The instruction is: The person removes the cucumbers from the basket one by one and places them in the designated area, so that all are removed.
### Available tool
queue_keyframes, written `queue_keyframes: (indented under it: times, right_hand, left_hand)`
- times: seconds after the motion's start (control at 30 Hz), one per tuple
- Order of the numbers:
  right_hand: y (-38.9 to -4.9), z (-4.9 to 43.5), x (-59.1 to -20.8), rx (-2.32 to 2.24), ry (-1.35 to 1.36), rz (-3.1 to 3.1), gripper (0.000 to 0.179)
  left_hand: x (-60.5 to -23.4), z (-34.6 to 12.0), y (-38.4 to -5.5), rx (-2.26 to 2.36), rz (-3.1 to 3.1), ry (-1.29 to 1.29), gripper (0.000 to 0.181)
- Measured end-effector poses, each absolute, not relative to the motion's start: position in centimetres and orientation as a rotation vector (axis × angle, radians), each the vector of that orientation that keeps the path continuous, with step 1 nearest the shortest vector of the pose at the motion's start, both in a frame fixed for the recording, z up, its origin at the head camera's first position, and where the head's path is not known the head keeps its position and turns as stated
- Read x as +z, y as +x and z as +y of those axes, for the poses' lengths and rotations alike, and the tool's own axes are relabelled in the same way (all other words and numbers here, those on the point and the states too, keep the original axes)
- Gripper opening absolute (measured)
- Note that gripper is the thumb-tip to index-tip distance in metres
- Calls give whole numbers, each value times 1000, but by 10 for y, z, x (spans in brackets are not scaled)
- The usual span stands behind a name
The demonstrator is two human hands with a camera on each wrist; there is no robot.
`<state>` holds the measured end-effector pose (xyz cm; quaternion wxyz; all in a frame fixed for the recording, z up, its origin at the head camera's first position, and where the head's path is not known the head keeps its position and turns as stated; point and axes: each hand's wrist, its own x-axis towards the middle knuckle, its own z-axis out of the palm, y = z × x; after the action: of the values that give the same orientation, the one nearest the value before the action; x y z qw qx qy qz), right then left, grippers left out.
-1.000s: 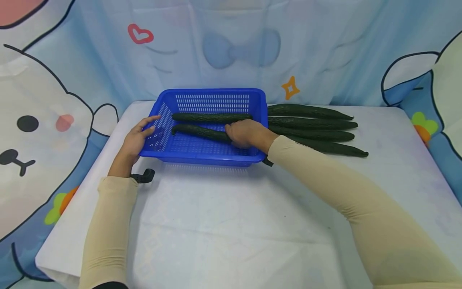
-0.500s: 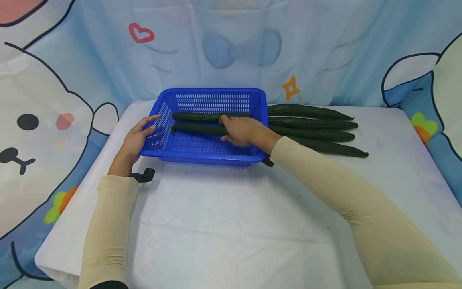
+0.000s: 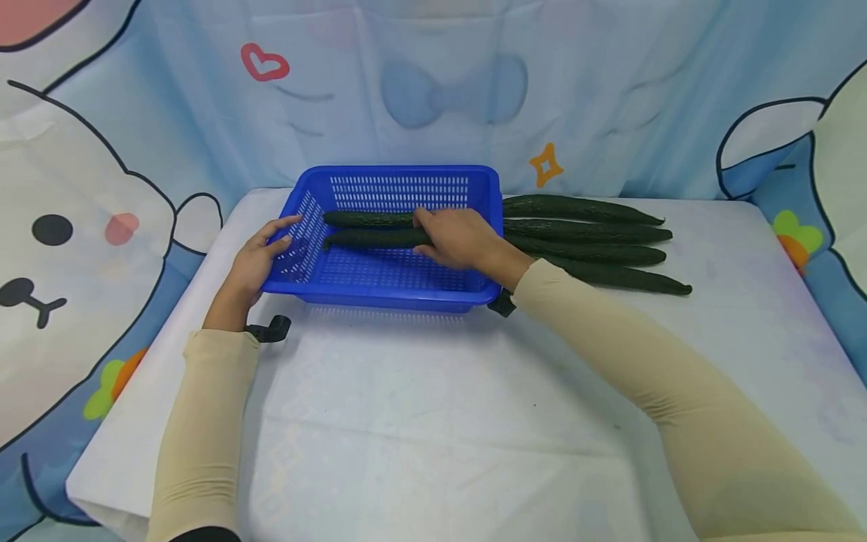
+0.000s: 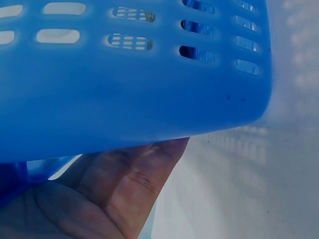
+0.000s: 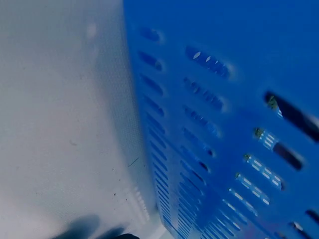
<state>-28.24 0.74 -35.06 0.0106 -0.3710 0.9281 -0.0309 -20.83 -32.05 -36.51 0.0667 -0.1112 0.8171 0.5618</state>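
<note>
A blue perforated plastic basket (image 3: pixel 379 295) stands on the table, with two long dark green cucumbers lying side by side in it. My left hand (image 3: pixel 252 260) holds the basket's left end; in the left wrist view its fingers (image 4: pixel 144 184) lie against the basket's underside. Inside the basket, my right hand (image 3: pixel 457 237) grips the front cucumber (image 3: pixel 375 239) and covers its right part. The rear cucumber (image 3: pixel 366 219) is partly hidden behind that hand. Only the basket's slotted outer wall (image 5: pixel 199 124) fills the right wrist view, with the right hand itself out of sight.
To the right of the basket, several more cucumbers (image 3: pixel 589 231) lie fanned out on the white-covered table (image 3: pixel 433 421). A printed cartoon curtain (image 3: pixel 447 90) hangs along the table's back edge. Black wrist mounts (image 3: pixel 271 330) show below the hands.
My right hand has shifted toward the back of the basket, bringing the front cucumber closer and more parallel to the rear one. The left hand and the basket stay put.
</note>
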Motion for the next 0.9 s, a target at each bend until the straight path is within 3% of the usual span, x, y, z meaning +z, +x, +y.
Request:
queue_keyframes:
  times: [0.37,0.9]
  right_hand:
    - [-283,12,-353,-37,-1182,3061,39]
    - [-281,17,-353,-288,-1164,3232,25]
  left_hand:
    - [-365,-320,-208,1686,2473,-340,41]
    - [-365,-319,-208,1684,2476,-339,41]
